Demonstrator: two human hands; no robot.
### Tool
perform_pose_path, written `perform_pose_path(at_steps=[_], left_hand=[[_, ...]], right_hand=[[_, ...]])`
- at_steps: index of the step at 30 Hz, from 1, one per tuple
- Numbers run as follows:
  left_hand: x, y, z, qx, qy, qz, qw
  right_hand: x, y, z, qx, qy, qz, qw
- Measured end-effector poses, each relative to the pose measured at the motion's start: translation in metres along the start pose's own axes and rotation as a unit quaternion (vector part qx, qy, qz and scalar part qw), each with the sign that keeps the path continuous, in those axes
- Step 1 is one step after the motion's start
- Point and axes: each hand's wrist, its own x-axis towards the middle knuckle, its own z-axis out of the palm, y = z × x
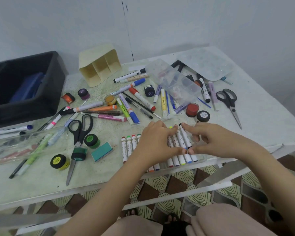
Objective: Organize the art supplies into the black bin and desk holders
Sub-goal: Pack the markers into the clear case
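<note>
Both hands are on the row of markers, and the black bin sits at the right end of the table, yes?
No: the head view shows the black bin at the left end of the table. The left hand and right hand are indeed on the row of markers.

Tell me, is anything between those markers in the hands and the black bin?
Yes, low down. Between the markers, gripped by the left hand and right hand, and the black bin lie scissors, a green paint pot and loose pens. Lifted over them, the path looks open.
</note>
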Motion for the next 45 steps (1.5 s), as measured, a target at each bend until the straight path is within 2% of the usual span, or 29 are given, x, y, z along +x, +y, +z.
perform_pose_path(at_steps=[4,11,16,18,23,29,32,38,45], left_hand=[[0.0,-0.002,0.001,-0.017,-0.001,-0.002,1.0],[0.0,-0.005,0.004,-0.035,0.009,-0.001,0.999],[-0.001,-0.005,0.004,-0.033,0.012,-0.001,0.999],[-0.001,-0.005,0.003,-0.032,0.012,-0.002,0.999],[-0.001,-0.004,0.002,-0.027,0.007,-0.001,1.0],[-0.005,-0.001,0.003,-0.011,0.007,0.005,1.0],[-0.007,0.001,0.002,0.01,0.004,0.006,1.0],[-0.013,0.002,0.01,0.046,0.001,0.056,0.997],[-0.017,-0.001,0.022,0.009,-0.003,0.069,0.998]], right_hand=[[-0.001,0.002,0.002,-0.031,-0.003,-0.018,0.999],[-0.005,0.008,0.003,-0.071,0.015,0.006,0.997],[-0.01,-0.002,0.01,-0.214,0.06,0.012,0.975],[-0.011,-0.004,0.012,-0.237,0.064,0.017,0.969],[-0.008,-0.004,0.007,-0.253,0.05,0.018,0.966],[-0.004,0.004,-0.005,-0.149,-0.047,0.012,0.988],[-0.003,0.006,-0.008,-0.128,-0.065,0.01,0.99],[-0.005,0.004,-0.003,-0.176,-0.035,0.01,0.984],[-0.01,-0.002,-0.003,-0.228,-0.032,0.009,0.973]])
